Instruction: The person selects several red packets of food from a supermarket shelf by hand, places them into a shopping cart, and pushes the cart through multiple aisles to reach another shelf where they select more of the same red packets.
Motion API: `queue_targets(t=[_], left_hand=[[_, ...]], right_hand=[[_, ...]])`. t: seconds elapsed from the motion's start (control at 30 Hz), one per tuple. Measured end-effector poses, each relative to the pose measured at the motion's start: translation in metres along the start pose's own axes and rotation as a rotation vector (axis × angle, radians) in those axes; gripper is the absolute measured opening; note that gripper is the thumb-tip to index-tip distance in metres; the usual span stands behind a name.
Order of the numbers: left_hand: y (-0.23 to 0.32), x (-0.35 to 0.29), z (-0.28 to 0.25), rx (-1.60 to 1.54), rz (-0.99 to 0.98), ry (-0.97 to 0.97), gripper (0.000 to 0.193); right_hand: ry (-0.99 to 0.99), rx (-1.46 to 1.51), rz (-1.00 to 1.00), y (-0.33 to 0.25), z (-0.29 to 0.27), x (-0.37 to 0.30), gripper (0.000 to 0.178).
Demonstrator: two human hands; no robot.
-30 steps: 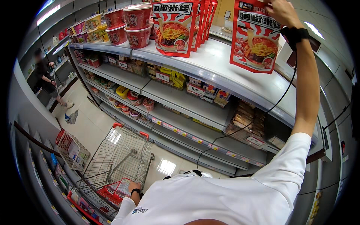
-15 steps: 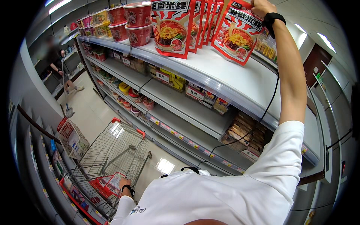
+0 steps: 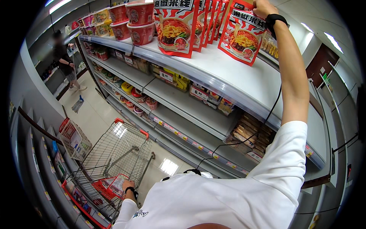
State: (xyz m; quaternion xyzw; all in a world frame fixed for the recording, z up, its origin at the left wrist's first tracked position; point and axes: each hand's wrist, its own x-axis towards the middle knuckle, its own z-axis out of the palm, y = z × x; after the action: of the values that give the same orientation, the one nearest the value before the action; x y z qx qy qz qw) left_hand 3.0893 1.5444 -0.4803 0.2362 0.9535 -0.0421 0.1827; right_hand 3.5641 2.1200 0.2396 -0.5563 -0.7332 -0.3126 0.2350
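Note:
My right hand (image 3: 265, 8) is raised at the upper right, its fingers closed on the top corner of a red noodle pouch (image 3: 243, 36). That pouch is upright, its lower edge at the white top shelf (image 3: 213, 63). Just left of it stands a row of matching pouches (image 3: 175, 28), one behind another. Down at the lower left, my left hand (image 3: 128, 184) is closed at the side rim of a wire shopping cart (image 3: 126, 139), beside a red-and-white panel (image 3: 110, 186). Its fingertips are partly hidden.
Stacked red noodle tubs (image 3: 140, 23) stand left of the pouches. Lower shelves (image 3: 183, 99) hold cups and boxed packets. A plastic basket (image 3: 75, 139) sits beyond the cart. A person (image 3: 65, 57) with a mop (image 3: 77, 104) stands in the far aisle. A black cable (image 3: 268, 118) crosses the shelf front.
The pouch in my right hand has shifted slightly right. My left hand stays at the cart. In the far aisle, the person has changed posture and the mop has moved.

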Motion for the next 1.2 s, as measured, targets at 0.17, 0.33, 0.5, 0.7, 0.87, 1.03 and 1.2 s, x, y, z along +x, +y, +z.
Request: queue_targets(t=[0.17, 0.33, 0.5, 0.7, 0.87, 1.03, 1.2], left_hand=[[-0.006, 0.01, 0.013, -0.029, 0.016, -0.01, 0.038], [-0.001, 0.006, 0.002, -0.062, 0.006, -0.045, 0.037], [-0.002, 0.003, -0.002, -0.079, 0.016, -0.065, 0.036], [-0.001, -0.001, -0.006, -0.093, 0.037, -0.057, 0.037], [-0.005, 0.003, 0.001, -0.11, 0.082, -0.009, 0.038], [-0.009, 0.003, -0.003, -0.074, 0.1, -0.015, 0.036], [-0.041, -0.012, -0.006, 0.052, 0.14, 0.001, 0.037]], right_hand=[[-0.095, -0.106, 0.081, 0.007, 0.023, 0.016, 0.03], [-0.129, -0.103, 0.07, 0.004, 0.018, 0.016, 0.028], [-0.132, -0.034, 0.105, 0.004, 0.025, 0.017, 0.03], [-0.102, -0.043, 0.092, 0.016, 0.033, 0.014, 0.027], [-0.124, 0.022, 0.115, 0.025, 0.047, 0.02, 0.042], [-0.018, -0.049, 0.066, 0.049, 0.056, 0.042, 0.056], [0.295, 0.201, -0.137, -0.007, 0.0, 0.034, 0.06]])
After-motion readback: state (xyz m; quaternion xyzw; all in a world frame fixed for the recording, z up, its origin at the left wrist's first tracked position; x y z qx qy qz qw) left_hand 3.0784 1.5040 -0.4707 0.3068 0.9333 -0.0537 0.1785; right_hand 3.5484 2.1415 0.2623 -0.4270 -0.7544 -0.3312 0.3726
